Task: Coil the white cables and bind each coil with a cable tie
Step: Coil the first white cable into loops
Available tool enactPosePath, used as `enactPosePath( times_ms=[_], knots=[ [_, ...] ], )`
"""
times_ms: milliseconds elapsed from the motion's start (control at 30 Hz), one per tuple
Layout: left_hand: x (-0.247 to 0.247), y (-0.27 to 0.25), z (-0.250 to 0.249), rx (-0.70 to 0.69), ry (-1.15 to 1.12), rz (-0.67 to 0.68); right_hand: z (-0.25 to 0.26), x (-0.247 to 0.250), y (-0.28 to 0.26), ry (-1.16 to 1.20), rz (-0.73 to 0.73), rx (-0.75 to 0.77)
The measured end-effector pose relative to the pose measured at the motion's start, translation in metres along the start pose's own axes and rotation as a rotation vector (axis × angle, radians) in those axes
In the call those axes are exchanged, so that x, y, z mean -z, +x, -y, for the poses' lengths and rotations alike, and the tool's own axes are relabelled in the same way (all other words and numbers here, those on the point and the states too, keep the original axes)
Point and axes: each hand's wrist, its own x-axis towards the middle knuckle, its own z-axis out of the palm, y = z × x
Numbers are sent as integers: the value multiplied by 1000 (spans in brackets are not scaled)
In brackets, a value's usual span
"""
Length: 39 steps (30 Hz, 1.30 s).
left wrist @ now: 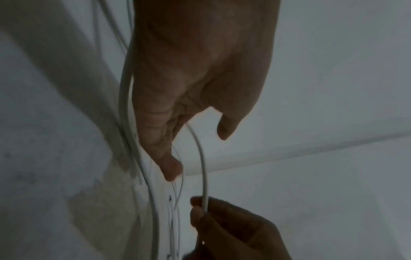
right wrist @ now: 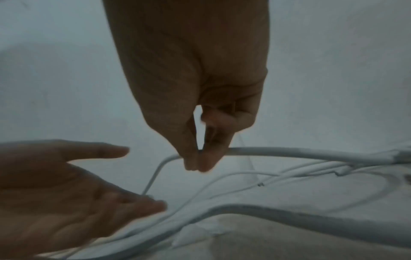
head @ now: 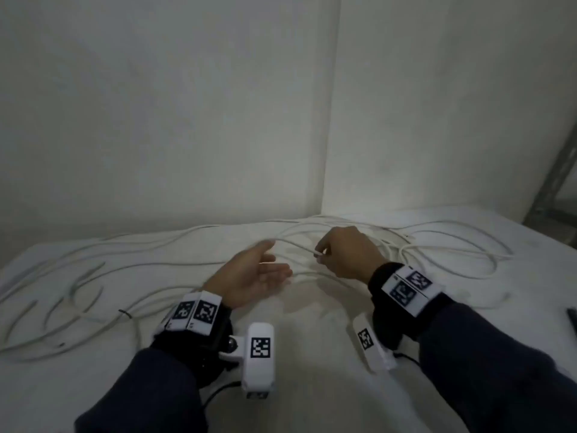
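Several white cables lie loose across our table, from nine to three o'clock, none coiled or tied yet. Our right hand pinches one cable at twelve o'clock; our left hand waits beside it, palm open, empty.

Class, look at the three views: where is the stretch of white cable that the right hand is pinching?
In the head view the cable hangs above the table's middle, between the right hand pinching it and the open left hand.
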Motion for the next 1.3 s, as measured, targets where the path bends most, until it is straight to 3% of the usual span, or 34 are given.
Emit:
enactPosePath(
  times_ms=[100, 167, 233, 333, 467, 567, 667, 800, 900, 1100, 1233, 1300],
  knots=[
    [-9, 7, -5, 8, -295, -24, 1, 4, -4, 86, -65, 95],
    [-5, 16, -10, -99, -600, -85, 0, 4, -10, 73, -19, 125],
    [4, 21, -20, -196, -782, -138, -6, 3, -13, 89, 15, 78],
    [16, 21, -35, -293, -836, -227, -17, 2, -18, 194, -2, -66],
    [6, -6, -51, -389, -666, -185, -21, 3, -21, 334, -115, -241],
    [-7, -31, -59, -458, -315, -105, -18, -1, -20, 470, -207, -337],
    [-9, -63, -66, -486, 55, 85, -16, -6, -20, 841, -330, -509],
    [-1, -98, -86, -575, 432, 178, -11, -3, -19, 1412, -229, -551],
    [9, -110, -102, -642, 354, 123, -7, 5, -21, 1845, -358, -635],
    [46, -89, -90, -414, -154, -91, 1, 8, -29, 1865, -407, -718],
    [68, -65, -47, -388, 41, -235, 0, -5, -33, 1804, -310, -735],
    [74, -56, -37, -420, 229, -220, -3, -8, -36, 1758, -285, -728]
  ],
)
